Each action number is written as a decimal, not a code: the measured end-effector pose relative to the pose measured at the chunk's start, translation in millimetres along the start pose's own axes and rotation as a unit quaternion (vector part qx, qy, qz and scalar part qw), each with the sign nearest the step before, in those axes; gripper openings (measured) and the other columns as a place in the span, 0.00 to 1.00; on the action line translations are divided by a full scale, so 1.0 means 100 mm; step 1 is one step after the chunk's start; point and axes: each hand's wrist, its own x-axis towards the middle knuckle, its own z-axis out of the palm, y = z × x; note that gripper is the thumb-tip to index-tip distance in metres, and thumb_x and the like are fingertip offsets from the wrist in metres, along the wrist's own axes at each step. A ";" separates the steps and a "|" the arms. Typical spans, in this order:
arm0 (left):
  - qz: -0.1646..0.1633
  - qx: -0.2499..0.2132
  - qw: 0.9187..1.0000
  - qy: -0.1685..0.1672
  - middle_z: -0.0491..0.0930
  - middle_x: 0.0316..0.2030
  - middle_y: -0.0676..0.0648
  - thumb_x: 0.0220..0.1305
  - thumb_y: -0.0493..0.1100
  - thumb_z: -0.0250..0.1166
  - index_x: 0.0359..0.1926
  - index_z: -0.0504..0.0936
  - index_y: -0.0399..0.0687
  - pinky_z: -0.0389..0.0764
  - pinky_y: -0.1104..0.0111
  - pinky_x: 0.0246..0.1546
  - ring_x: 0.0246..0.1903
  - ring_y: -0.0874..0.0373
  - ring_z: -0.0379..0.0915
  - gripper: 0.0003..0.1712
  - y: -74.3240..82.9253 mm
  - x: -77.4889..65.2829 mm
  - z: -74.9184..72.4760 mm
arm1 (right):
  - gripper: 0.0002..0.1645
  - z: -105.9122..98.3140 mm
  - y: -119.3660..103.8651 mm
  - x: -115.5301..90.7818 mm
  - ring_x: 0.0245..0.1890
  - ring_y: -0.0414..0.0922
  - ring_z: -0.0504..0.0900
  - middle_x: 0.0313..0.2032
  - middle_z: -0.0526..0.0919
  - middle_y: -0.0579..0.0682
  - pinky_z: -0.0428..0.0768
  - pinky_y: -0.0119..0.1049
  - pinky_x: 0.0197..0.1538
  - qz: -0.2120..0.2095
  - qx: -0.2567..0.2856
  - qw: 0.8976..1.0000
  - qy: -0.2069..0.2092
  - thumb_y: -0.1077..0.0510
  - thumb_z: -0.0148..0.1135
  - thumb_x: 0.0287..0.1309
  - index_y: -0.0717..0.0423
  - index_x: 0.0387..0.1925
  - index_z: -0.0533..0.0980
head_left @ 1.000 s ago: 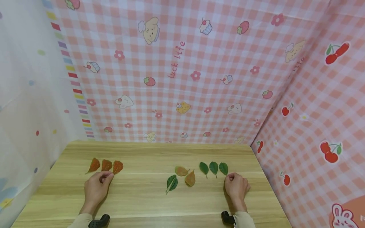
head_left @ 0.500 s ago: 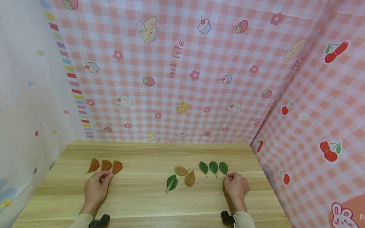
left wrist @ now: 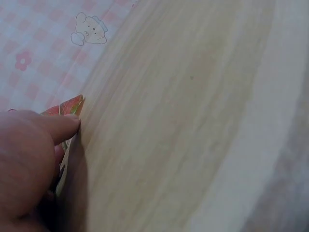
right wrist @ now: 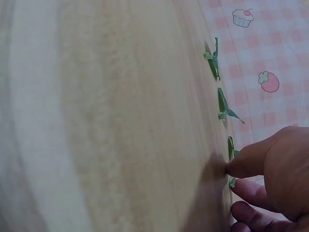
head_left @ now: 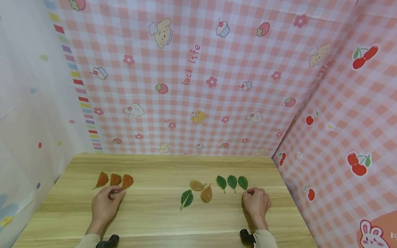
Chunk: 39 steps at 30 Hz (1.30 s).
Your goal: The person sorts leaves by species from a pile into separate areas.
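At the left of the wooden table, several centimetres from its far edge, three orange-red leaves (head_left: 115, 179) lie in a row. My left hand (head_left: 104, 206) is at the stem of the rightmost red leaf (head_left: 128, 181), thumb and forefinger slightly apart; in the left wrist view the thumb (left wrist: 65, 126) lies beside the leaf. Three green leaves (head_left: 232, 182) form a row at the right. My right hand (head_left: 256, 204) pinches the stem end of the rightmost green leaf (head_left: 243, 183) between thumb and forefinger; the right wrist view shows this leaf (right wrist: 231, 145) partly hidden by the fingers.
Between the rows lie two yellowish-brown leaves (head_left: 206, 194) and a striped green leaf (head_left: 186, 199) with its pale stem toward me. The wooden table (head_left: 155, 220) meets a pink checked cloth wall (head_left: 186, 103) behind, with more cloth at both sides.
My left thumb has shifted a little to the right, away from the forefinger, and more of the red leaf's stem shows. My right hand has barely moved. The leaves lie as before.
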 end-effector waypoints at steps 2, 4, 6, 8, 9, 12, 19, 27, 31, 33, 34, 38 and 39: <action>-0.009 0.003 1.000 -0.009 0.91 0.38 0.43 0.67 0.40 0.83 0.46 0.94 0.40 0.71 0.77 0.33 0.29 0.79 0.69 0.11 0.02 -0.01 -0.01 | 0.12 -0.01 0.00 0.00 0.52 0.74 0.85 0.47 0.90 0.69 0.75 0.70 0.55 0.000 -0.005 1.000 -0.005 0.58 0.70 0.62 0.63 0.40 0.90; -0.017 0.003 1.000 -0.023 0.90 0.40 0.43 0.68 0.41 0.82 0.49 0.94 0.39 0.72 0.74 0.35 0.30 0.76 0.70 0.13 0.02 -0.02 -0.03 | 0.14 -0.01 0.01 -0.01 0.54 0.74 0.84 0.49 0.88 0.71 0.75 0.70 0.56 0.001 -0.006 1.000 -0.011 0.57 0.71 0.63 0.65 0.43 0.90; -0.023 0.003 0.999 -0.039 0.90 0.43 0.41 0.69 0.41 0.81 0.54 0.93 0.38 0.73 0.73 0.38 0.34 0.70 0.74 0.16 0.03 -0.06 -0.05 | 0.16 -0.02 0.01 -0.02 0.56 0.75 0.82 0.51 0.87 0.73 0.74 0.71 0.57 0.001 -0.003 1.000 -0.016 0.57 0.72 0.63 0.67 0.45 0.89; -0.026 -0.001 0.998 -0.052 0.89 0.48 0.39 0.69 0.41 0.80 0.58 0.90 0.36 0.72 0.74 0.41 0.40 0.62 0.78 0.21 0.04 -0.11 -0.07 | 0.18 -0.04 0.02 -0.02 0.58 0.76 0.80 0.53 0.85 0.74 0.74 0.71 0.59 -0.002 0.000 1.000 -0.020 0.57 0.73 0.64 0.69 0.47 0.88; -0.024 -0.002 0.998 -0.056 0.89 0.50 0.37 0.69 0.41 0.79 0.61 0.89 0.35 0.72 0.76 0.43 0.43 0.58 0.79 0.23 0.05 -0.15 -0.07 | 0.19 -0.05 0.02 -0.03 0.58 0.76 0.79 0.54 0.85 0.75 0.74 0.71 0.59 -0.005 0.003 1.000 -0.021 0.57 0.73 0.64 0.70 0.47 0.88; -0.009 -0.009 0.998 -0.057 0.86 0.54 0.32 0.68 0.38 0.80 0.66 0.84 0.30 0.70 0.82 0.45 0.49 0.47 0.81 0.29 0.06 -0.25 -0.08 | 0.21 -0.07 0.03 -0.03 0.59 0.77 0.78 0.56 0.84 0.77 0.75 0.70 0.61 -0.011 0.009 1.000 -0.028 0.57 0.74 0.63 0.73 0.49 0.86; 0.070 -0.015 0.996 -0.056 0.82 0.58 0.25 0.63 0.35 0.83 0.72 0.75 0.25 0.76 0.65 0.58 0.57 0.32 0.79 0.41 0.18 -0.43 -0.08 | 0.34 -0.15 0.03 -0.06 0.65 0.78 0.76 0.62 0.84 0.78 0.74 0.69 0.69 -0.004 0.019 0.997 -0.069 0.56 0.75 0.61 0.75 0.63 0.81; 0.086 -0.060 0.991 -0.086 0.74 0.73 0.24 0.69 0.42 0.81 0.78 0.71 0.30 0.72 0.24 0.64 0.71 0.24 0.70 0.44 0.39 -0.53 -0.04 | 0.45 -0.30 -0.07 -0.26 0.74 0.78 0.74 0.71 0.78 0.79 0.70 0.74 0.77 -0.011 0.054 0.995 -0.086 0.55 0.77 0.66 0.74 0.76 0.71; 0.112 -0.074 0.988 -0.082 0.74 0.75 0.26 0.69 0.42 0.81 0.77 0.72 0.32 0.71 0.23 0.66 0.72 0.26 0.70 0.43 0.49 -0.53 0.03 | 0.46 -0.33 -0.21 -0.43 0.76 0.77 0.72 0.73 0.76 0.78 0.69 0.73 0.80 -0.020 0.099 0.992 -0.074 0.57 0.80 0.66 0.73 0.77 0.70; 0.120 -0.080 0.986 -0.082 0.75 0.74 0.27 0.69 0.42 0.80 0.76 0.73 0.32 0.71 0.23 0.65 0.72 0.26 0.71 0.41 0.54 -0.52 0.08 | 0.46 -0.31 -0.29 -0.51 0.76 0.76 0.73 0.74 0.76 0.77 0.70 0.73 0.79 -0.032 0.117 0.990 -0.072 0.58 0.81 0.66 0.72 0.77 0.70; 0.123 -0.082 0.985 -0.084 0.76 0.74 0.27 0.70 0.42 0.80 0.76 0.74 0.33 0.72 0.23 0.65 0.72 0.26 0.72 0.40 0.57 -0.52 0.10 | 0.47 -0.30 -0.33 -0.56 0.76 0.76 0.72 0.75 0.75 0.76 0.71 0.74 0.79 -0.038 0.123 0.989 -0.075 0.57 0.81 0.67 0.72 0.78 0.70; 0.131 -0.090 0.982 -0.101 0.78 0.73 0.28 0.73 0.42 0.77 0.76 0.76 0.34 0.75 0.24 0.64 0.71 0.26 0.74 0.36 0.69 -0.51 0.22 | 0.46 -0.22 -0.49 -0.73 0.76 0.73 0.73 0.76 0.75 0.71 0.73 0.74 0.77 -0.061 0.140 0.984 -0.087 0.54 0.82 0.68 0.68 0.78 0.70; 0.131 -0.092 0.981 -0.111 0.77 0.73 0.28 0.75 0.43 0.76 0.76 0.76 0.35 0.76 0.23 0.64 0.71 0.26 0.74 0.35 0.72 -0.51 0.25 | 0.46 -0.20 -0.53 -0.77 0.77 0.71 0.72 0.77 0.75 0.70 0.73 0.73 0.77 -0.064 0.143 0.983 -0.090 0.53 0.82 0.68 0.66 0.78 0.70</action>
